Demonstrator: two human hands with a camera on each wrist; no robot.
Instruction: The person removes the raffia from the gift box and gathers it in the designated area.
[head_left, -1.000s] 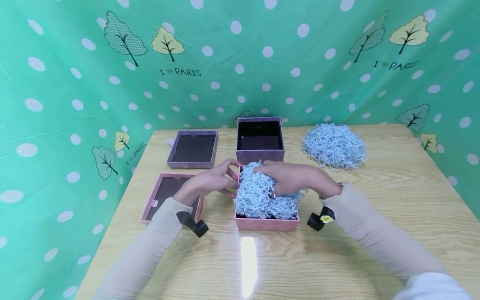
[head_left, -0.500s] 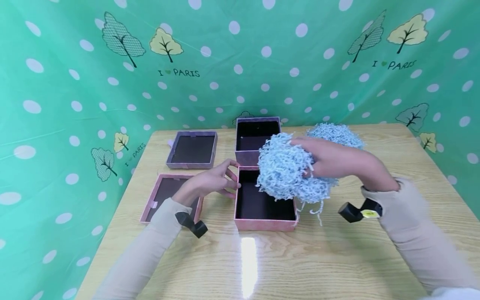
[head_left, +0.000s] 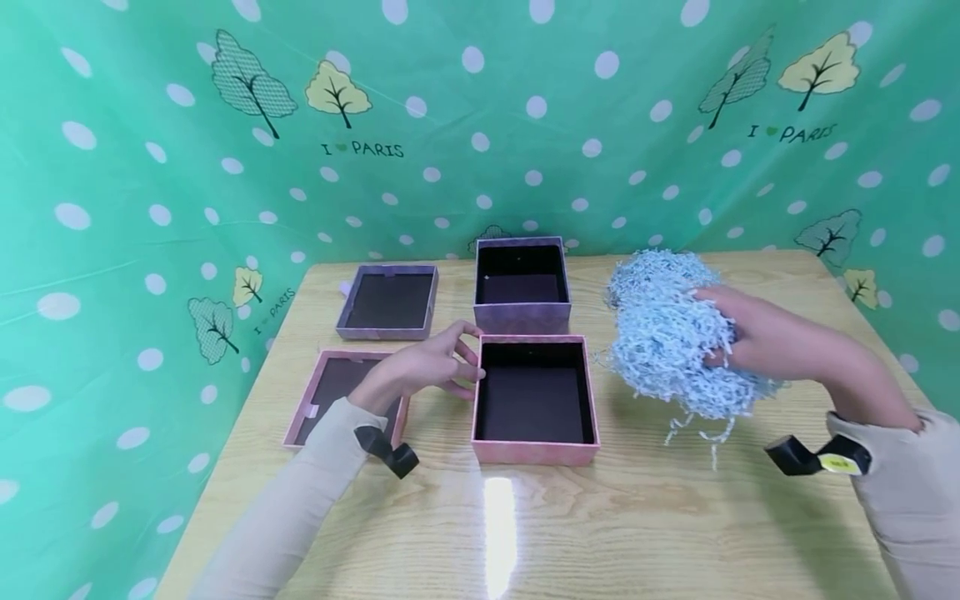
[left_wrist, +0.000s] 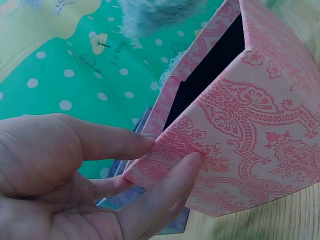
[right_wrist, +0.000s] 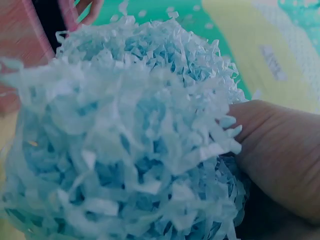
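My right hand (head_left: 768, 333) grips a large clump of pale blue shredded paper (head_left: 667, 342), held above the table to the right of the pink box. Loose strands dangle beneath the clump. In the right wrist view, shredded paper (right_wrist: 125, 150) fills most of the picture and hides the fingertips. My left hand (head_left: 431, 360) holds the left wall of the pink patterned box (head_left: 536, 452), near its back corner. Up close in the left wrist view, bent fingers (left_wrist: 175, 172) touch the box's outer side and rim. The box's dark inside shows nothing in it.
Behind the pink box stands an open purple box (head_left: 522, 318). To the left lie a purple lid (head_left: 386, 333) and a pink lid (head_left: 311, 379), dark insides up. A second pile of blue shredded paper (head_left: 660, 265) sits at the back right, before a green curtain (head_left: 480, 183).
My right hand has lifted the shredded paper out of the pink box and carried it right, leaving the box's dark inside exposed. The left hand has stayed at the box's wall.
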